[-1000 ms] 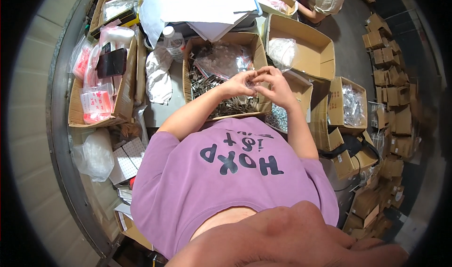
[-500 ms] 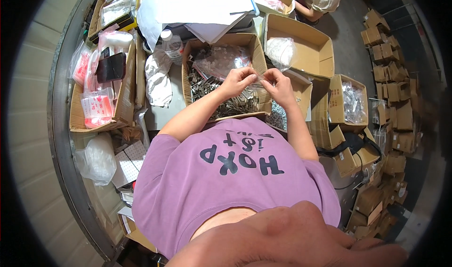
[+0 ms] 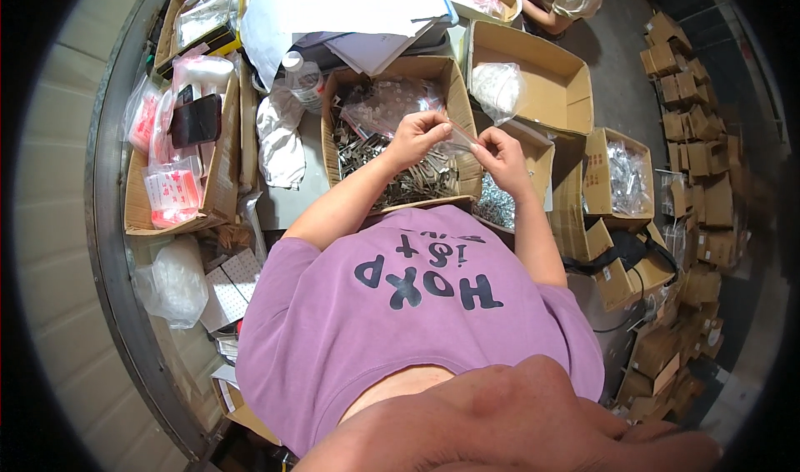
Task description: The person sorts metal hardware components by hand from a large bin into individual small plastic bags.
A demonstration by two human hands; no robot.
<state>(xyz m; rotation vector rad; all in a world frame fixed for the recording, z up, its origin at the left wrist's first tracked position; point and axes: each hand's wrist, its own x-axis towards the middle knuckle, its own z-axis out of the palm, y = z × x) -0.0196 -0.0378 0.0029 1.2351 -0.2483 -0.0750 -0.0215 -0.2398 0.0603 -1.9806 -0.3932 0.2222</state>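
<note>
A small clear plastic bag (image 3: 461,137) with a reddish edge stretches between my two hands. My left hand (image 3: 419,138) pinches one end of it between thumb and fingers. The other end is pinched by my right hand (image 3: 502,160). Both hands are over the right side of a cardboard box (image 3: 331,154) full of flat metal pieces (image 3: 417,182). On top of the metal pieces, at the far side, lies a larger clear bag (image 3: 390,105) of small translucent parts. Whether the small bag contains anything cannot be made out.
Small silver parts (image 3: 495,203) fill a box by my right forearm. Beyond it stands a large carton (image 3: 567,84) with a white bundle (image 3: 497,89). A water bottle (image 3: 305,83) and a white cloth (image 3: 281,139) are at left. A phone (image 3: 197,120) lies on a box. Another person (image 3: 560,1) is far right.
My hands have moved apart, the right one going right and slightly nearer. The small clear bag now shows stretched out between them.
</note>
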